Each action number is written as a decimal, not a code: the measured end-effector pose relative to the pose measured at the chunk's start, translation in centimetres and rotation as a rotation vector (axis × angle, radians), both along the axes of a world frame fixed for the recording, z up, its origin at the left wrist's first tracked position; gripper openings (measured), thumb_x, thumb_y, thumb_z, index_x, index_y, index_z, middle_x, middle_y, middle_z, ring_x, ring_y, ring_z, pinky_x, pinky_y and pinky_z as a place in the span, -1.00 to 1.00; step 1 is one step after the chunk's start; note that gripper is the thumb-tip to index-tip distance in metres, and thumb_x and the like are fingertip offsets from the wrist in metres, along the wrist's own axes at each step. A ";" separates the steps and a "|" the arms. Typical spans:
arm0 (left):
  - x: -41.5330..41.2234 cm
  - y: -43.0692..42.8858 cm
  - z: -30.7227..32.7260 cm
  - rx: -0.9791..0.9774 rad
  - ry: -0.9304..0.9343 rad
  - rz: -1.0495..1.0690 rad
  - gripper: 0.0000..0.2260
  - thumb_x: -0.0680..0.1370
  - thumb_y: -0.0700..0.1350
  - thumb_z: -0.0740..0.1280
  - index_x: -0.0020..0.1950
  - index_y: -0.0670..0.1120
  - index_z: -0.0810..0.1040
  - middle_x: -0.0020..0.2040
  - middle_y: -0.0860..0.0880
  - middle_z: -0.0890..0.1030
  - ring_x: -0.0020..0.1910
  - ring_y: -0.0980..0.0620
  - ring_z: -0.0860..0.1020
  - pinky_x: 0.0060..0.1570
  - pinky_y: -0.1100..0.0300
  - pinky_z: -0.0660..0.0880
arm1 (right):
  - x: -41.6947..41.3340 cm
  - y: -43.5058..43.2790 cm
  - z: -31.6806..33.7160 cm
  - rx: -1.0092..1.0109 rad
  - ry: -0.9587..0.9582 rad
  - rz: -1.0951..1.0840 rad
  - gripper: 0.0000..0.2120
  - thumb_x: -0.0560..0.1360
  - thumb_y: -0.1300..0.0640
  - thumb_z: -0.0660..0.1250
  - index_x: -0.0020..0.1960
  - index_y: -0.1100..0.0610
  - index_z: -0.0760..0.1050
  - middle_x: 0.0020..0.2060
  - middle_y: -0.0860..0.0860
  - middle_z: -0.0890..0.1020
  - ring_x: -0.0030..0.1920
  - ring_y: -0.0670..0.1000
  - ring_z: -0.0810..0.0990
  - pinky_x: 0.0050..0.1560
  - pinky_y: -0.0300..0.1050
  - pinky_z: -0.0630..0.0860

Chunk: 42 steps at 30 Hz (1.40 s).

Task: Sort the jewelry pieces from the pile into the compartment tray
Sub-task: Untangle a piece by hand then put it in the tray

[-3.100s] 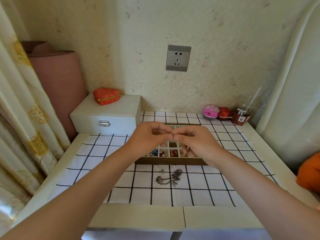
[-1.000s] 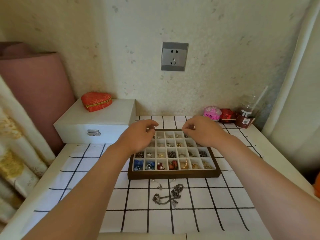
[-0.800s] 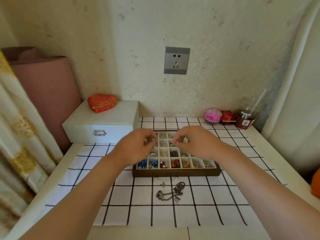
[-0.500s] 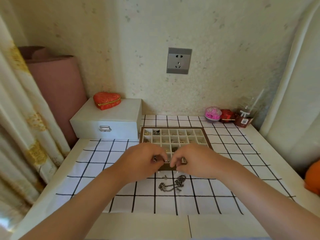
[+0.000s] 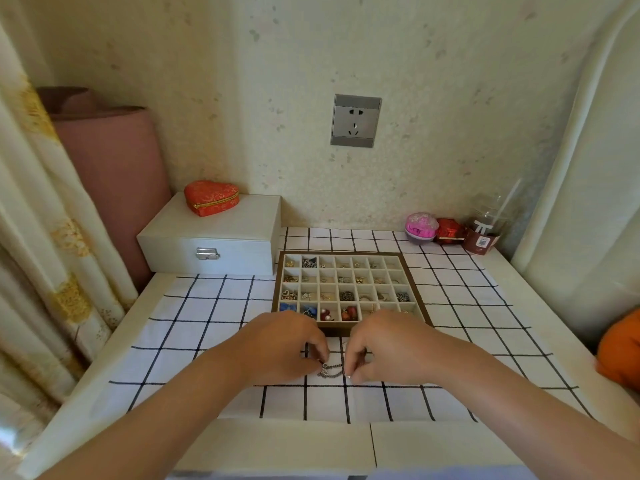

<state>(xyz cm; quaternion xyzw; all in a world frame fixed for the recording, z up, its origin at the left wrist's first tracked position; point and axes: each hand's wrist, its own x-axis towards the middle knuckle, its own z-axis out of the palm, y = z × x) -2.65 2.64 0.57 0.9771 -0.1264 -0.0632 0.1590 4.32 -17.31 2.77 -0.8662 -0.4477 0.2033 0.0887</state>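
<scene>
Both hands, left [image 5: 287, 348] and right [image 5: 388, 348], fingers curled, pinch the chain [image 5: 331, 370].

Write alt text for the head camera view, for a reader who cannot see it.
The left hand and right hand each pinch a dark chain lying on a grid-patterned cloth, in front of a wooden compartment tray holding small jewelry. A white box with a red heart-shaped case stands at back left.
</scene>
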 end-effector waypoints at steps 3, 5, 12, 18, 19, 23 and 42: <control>0.2 -0.1 0.0 0.000 0.033 0.005 -0.83 0.55 0.06 0.37 0.12 0.19 0.65 -0.01 0.26 0.60 -0.16 0.35 0.47 -0.20 0.47 0.29 | 0.0 0.1 0.0 -0.003 0.008 -0.015 -0.89 0.50 0.00 0.46 0.01 -0.07 0.71 -0.07 -0.23 0.69 -0.03 -0.23 0.60 0.06 -0.23 0.54; 0.4 -0.3 0.0 -0.012 0.052 0.011 -0.83 0.55 0.07 0.36 0.12 0.20 0.63 -0.06 0.26 0.58 -0.16 0.32 0.48 -0.19 0.43 0.33 | 0.2 0.2 0.1 0.013 0.033 -0.025 -0.90 0.51 -0.01 0.46 0.01 -0.07 0.71 -0.08 -0.23 0.69 -0.05 -0.26 0.58 0.00 -0.30 0.50; 1.3 -0.4 1.4 -0.578 0.118 0.196 -0.92 0.54 -0.08 0.40 -0.02 0.09 0.64 -0.17 0.11 0.68 -0.19 0.17 0.63 -0.14 0.29 0.53 | 1.5 1.0 1.2 0.320 0.114 -0.173 -0.99 0.49 0.04 0.49 -0.09 -0.05 0.68 -0.25 -0.24 0.62 -0.26 -0.36 0.53 -0.24 -0.44 0.36; 3.4 0.6 3.2 -0.958 0.057 0.523 -0.88 0.51 -0.12 0.46 0.04 -0.01 0.66 -0.15 0.02 0.72 -0.26 0.12 0.66 -0.37 0.32 0.47 | 3.4 3.4 1.9 0.614 0.030 -0.334 -0.96 0.47 0.03 0.50 -0.09 -0.09 0.69 -0.21 -0.21 0.67 -0.30 -0.36 0.55 -0.23 -0.38 0.36; 3.7 0.9 3.3 -0.991 0.037 0.567 -0.88 0.50 -0.14 0.47 0.03 -0.02 0.67 -0.16 0.02 0.72 -0.28 0.13 0.66 -0.39 0.33 0.47 | 3.7 3.9 2.0 0.637 0.026 -0.350 -0.95 0.47 0.03 0.50 -0.06 -0.08 0.70 -0.19 -0.20 0.68 -0.32 -0.38 0.54 -0.23 -0.38 0.35; 4.9 1.7 3.3 -1.113 -0.038 0.676 -0.85 0.47 -0.20 0.51 0.02 -0.09 0.66 -0.15 -0.05 0.72 -0.36 0.12 0.62 -0.43 0.40 0.45 | 5.2 5.8 1.9 0.676 0.033 -0.377 -0.93 0.48 0.05 0.50 -0.04 -0.06 0.73 -0.19 -0.22 0.69 -0.30 -0.40 0.54 -0.14 -0.36 0.40; 6.1 4.8 -1.6 0.053 -0.197 0.105 -0.68 0.56 0.15 0.25 0.31 0.23 0.52 0.52 0.04 0.24 0.53 0.03 0.03 0.46 -0.07 0.10 | 9.4 8.5 -0.7 0.460 -0.125 -0.380 -0.94 0.54 0.02 0.41 -0.08 -0.09 0.66 -0.15 -0.22 0.66 -0.07 -0.22 0.59 0.10 -0.04 0.58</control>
